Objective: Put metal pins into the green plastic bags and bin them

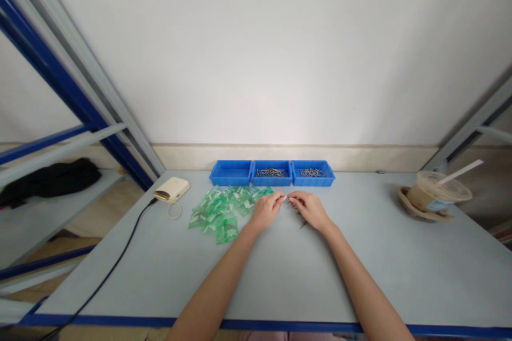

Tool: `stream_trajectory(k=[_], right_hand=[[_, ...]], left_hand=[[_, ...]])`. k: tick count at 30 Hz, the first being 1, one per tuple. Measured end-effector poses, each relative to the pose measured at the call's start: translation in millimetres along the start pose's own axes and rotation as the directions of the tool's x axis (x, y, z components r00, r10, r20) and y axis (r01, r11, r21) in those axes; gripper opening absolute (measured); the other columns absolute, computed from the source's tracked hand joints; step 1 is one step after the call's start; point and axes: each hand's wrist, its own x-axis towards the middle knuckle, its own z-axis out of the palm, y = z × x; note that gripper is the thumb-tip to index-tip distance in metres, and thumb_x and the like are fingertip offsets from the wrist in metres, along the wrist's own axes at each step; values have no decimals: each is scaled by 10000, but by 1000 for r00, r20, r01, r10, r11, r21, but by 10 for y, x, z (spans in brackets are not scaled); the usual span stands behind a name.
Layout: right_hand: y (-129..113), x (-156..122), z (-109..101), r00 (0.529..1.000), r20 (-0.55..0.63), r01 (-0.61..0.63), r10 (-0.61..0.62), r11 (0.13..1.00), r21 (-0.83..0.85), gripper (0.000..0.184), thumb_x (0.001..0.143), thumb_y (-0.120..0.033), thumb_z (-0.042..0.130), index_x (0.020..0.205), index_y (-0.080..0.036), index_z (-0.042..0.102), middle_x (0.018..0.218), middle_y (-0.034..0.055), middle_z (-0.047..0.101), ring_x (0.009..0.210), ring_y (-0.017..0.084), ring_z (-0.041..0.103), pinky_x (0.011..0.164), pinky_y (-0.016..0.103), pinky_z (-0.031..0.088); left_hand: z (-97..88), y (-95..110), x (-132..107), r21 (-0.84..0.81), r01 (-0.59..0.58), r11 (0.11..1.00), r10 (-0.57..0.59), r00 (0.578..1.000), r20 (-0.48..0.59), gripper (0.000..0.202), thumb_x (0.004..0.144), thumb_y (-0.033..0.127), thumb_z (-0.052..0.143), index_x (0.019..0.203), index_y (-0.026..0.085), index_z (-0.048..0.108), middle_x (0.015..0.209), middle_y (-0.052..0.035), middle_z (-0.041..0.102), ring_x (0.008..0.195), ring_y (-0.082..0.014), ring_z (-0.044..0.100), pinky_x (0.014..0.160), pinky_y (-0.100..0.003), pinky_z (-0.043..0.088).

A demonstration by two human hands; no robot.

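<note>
My left hand (265, 210) and my right hand (312, 210) meet over the table, fingertips almost touching. Both are closed in a pinch around something small and whitish, too small to name. Beneath my right hand lie a few thin metal pieces (303, 223), partly hidden by the fingers. Just left of my left hand spreads a pile of small green clear plastic bags (218, 209), some with metal pieces and white labels showing. Behind my hands stand the blue middle bin (272, 181) and the blue right bin (313, 181), both holding thin metal pins or screws.
A blue left bin (231, 181) with nothing visible inside completes the row by the wall. Far left, a cream device (173, 189) has a black cable (120, 258) running over the front edge. At right sits a drink cup (430, 194) with a straw in a cardboard holder (424, 215).
</note>
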Motion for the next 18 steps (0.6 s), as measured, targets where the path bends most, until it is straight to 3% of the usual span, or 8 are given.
stream_trajectory(k=[3, 6, 12, 18], right_hand=[[0, 1, 0, 1000, -16, -5, 5, 1000, 2, 273, 826, -347, 501, 1060, -258, 608, 898, 6, 669, 717, 150, 596, 686, 250, 424], [29, 3, 15, 999, -43, -10, 9, 1000, -13, 242, 827, -373, 498, 965, -239, 645, 883, 12, 675, 720, 151, 598, 687, 248, 423], [36, 2, 9, 1000, -28, -6, 6, 1000, -1, 297, 858, -409, 435, 896, -225, 664, 903, 27, 679, 805, 171, 609, 712, 255, 422], [16, 1, 14, 1000, -22, -2, 2, 1000, 5, 235, 822, -368, 508, 967, -237, 637, 924, 6, 669, 752, 146, 602, 690, 243, 426]], left_hand=[[2, 0, -2, 10, 10, 1000, -10, 1000, -21, 275, 899, 336, 371, 774, 177, 557, 583, 22, 533, 525, -101, 478, 546, -200, 320], [6, -2, -1, 26, 16, 1000, -15, 1000, -22, 324, 897, 350, 369, 686, 170, 537, 550, 22, 512, 513, -100, 468, 540, -202, 313], [12, -4, 0, -10, 41, 999, -41, 999, -15, 279, 888, 399, 377, 875, 186, 557, 588, 26, 546, 540, -109, 498, 558, -204, 335], [2, 5, -1, 32, 25, 999, -25, 1000, -3, 342, 897, 363, 359, 692, 169, 551, 561, 16, 520, 516, -103, 467, 541, -212, 310]])
